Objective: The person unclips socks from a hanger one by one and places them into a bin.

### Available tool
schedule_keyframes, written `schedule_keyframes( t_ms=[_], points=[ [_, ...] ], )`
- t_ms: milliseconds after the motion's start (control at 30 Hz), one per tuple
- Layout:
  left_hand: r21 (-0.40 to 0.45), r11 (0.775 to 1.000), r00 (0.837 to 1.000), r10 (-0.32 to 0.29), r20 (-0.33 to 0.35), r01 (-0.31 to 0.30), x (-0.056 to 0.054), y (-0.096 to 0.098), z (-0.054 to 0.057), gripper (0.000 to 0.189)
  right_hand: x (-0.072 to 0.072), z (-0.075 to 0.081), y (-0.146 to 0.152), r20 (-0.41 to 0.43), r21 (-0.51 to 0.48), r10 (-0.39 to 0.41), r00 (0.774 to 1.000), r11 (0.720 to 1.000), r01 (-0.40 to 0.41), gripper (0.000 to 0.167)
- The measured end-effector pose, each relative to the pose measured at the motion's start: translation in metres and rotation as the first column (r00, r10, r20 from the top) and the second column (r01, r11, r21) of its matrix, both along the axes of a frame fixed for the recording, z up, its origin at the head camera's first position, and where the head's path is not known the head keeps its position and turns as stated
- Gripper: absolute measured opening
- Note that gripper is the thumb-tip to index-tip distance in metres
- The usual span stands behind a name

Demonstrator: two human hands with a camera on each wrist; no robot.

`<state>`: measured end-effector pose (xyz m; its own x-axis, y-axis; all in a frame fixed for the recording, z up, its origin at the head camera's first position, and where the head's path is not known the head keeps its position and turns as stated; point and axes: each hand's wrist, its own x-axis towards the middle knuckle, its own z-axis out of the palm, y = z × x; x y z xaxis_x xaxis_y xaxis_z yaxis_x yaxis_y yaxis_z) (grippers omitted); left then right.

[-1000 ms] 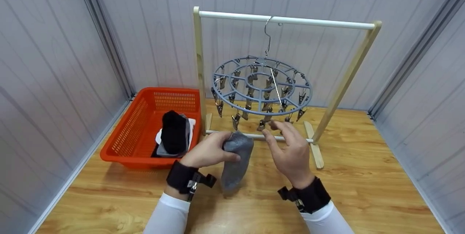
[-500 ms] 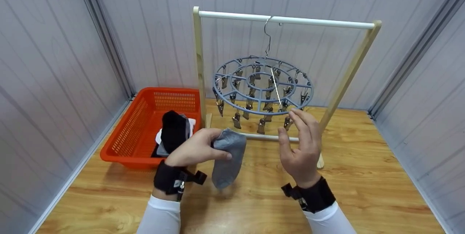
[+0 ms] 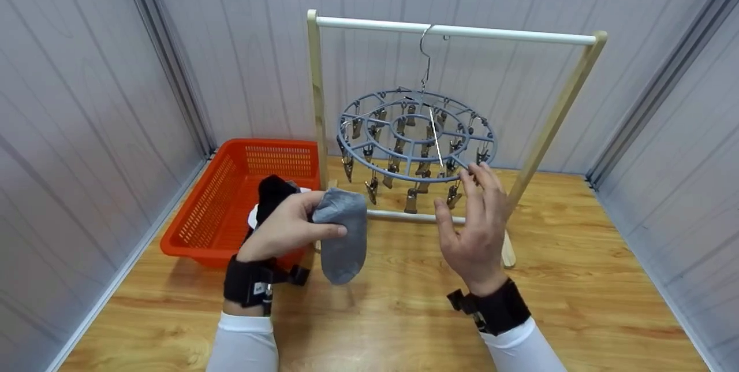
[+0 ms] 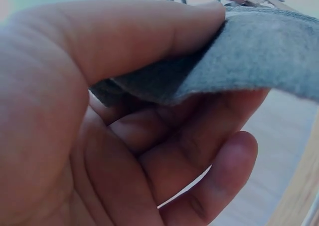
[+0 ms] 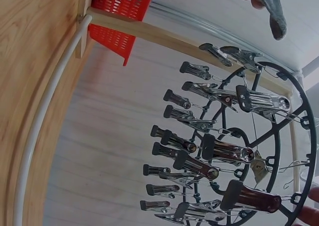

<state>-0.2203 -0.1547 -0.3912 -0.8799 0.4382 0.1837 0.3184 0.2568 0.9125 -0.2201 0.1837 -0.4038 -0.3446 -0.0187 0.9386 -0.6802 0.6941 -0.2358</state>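
Note:
My left hand [image 3: 286, 227] pinches a grey sock [image 3: 344, 245] near its cuff, thumb in front and fingers behind. The sock hangs toe down, to the right of the basket. In the left wrist view the sock's cloth [image 4: 269, 51] lies folded between thumb and fingers. My right hand [image 3: 478, 233] is raised with fingers extended at the near right rim of a round grey clip hanger [image 3: 409, 178], the thumb apart from them. Metal clips [image 3: 411, 201] dangle from its rings, bearing no socks. In the right wrist view the fingertips [image 5: 311, 206] show right at the rim.
An orange plastic basket [image 3: 211, 257] stands at the left, holding a black sock [image 3: 276, 192] and a white piece [image 3: 252, 216], partly hidden by my left hand. The hanger hooks over the white bar [image 3: 508, 34] of a wooden rack [image 3: 554, 129]. Panelled walls enclose three sides.
My left hand has moved left and slightly up with the grey sock, towards the basket. My right hand has shifted right along the hanger's rim, and the hanger has turned slightly.

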Motion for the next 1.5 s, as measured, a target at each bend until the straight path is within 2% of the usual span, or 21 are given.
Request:
schedule_keyframes(
  t_ms=[100, 233, 333, 400, 567, 667, 767, 933, 1000, 1033, 1133, 1200, 1500],
  points=[
    [0.029, 0.999, 0.999, 0.035, -0.005, -0.035, 0.0, -0.007, 0.0, 0.033, -0.001, -0.001, 0.0, 0.022, 0.015, -0.013, 1.0, 1.0, 0.012, 0.056],
    [0.072, 0.99, 0.993, 0.12, 0.0, -0.12, 0.0, -0.019, -0.001, 0.028, 0.0, -0.003, -0.001, 0.046, 0.028, -0.015, 0.999, 1.0, 0.014, 0.058],
    [0.133, 0.973, 0.981, 0.191, 0.007, -0.191, 0.0, -0.026, -0.003, 0.025, 0.001, -0.003, -0.002, 0.058, 0.03, -0.013, 0.998, 0.999, 0.011, 0.058],
    [0.178, 0.952, 0.968, 0.249, 0.021, -0.248, -0.001, -0.03, -0.004, 0.025, 0.002, -0.003, -0.003, 0.065, 0.031, -0.014, 0.998, 0.999, 0.012, 0.059],
    [0.257, 0.876, 0.912, 0.403, 0.076, -0.408, -0.004, -0.034, -0.006, 0.035, 0.003, -0.003, -0.002, 0.066, 0.036, -0.009, 0.998, 0.999, 0.006, 0.058],
    [0.279, 0.838, 0.881, 0.465, 0.085, -0.469, -0.006, -0.033, -0.008, 0.037, 0.003, -0.003, -0.001, 0.058, 0.038, -0.002, 0.998, 0.999, 0.0, 0.058],
    [0.282, 0.809, 0.851, 0.521, 0.066, -0.516, -0.008, -0.033, -0.011, 0.035, 0.003, -0.003, 0.0, 0.055, 0.041, 0.002, 0.998, 0.999, -0.004, 0.058],
    [0.189, 0.765, 0.781, 0.624, 0.015, -0.616, -0.01, -0.033, -0.017, 0.029, 0.003, -0.003, 0.001, 0.063, 0.046, 0.01, 0.998, 0.999, -0.013, 0.058],
    [0.123, 0.754, 0.759, 0.652, -0.014, -0.645, -0.011, -0.033, -0.019, 0.029, 0.003, -0.003, 0.001, 0.066, 0.049, 0.014, 0.998, 0.999, -0.017, 0.058],
    [0.094, 0.751, 0.752, 0.658, -0.031, -0.653, -0.012, -0.034, -0.02, 0.03, 0.003, -0.003, 0.001, 0.067, 0.049, 0.016, 0.998, 0.999, -0.019, 0.058],
    [0.044, 0.749, 0.747, 0.663, -0.056, -0.661, -0.014, -0.036, -0.025, 0.034, 0.002, -0.004, 0.001, 0.07, 0.05, 0.021, 0.997, 0.998, -0.025, 0.058],
    [0.025, 0.752, 0.749, 0.658, -0.069, -0.659, -0.015, -0.039, -0.027, 0.041, 0.002, -0.005, 0.0, 0.073, 0.05, 0.026, 0.997, 0.998, -0.03, 0.059],
    [-0.061, 0.751, 0.753, 0.654, -0.072, -0.658, -0.019, -0.05, -0.037, 0.083, 0.004, -0.008, -0.003, 0.099, 0.06, 0.047, 0.994, 0.997, -0.053, 0.058]
  ],
)
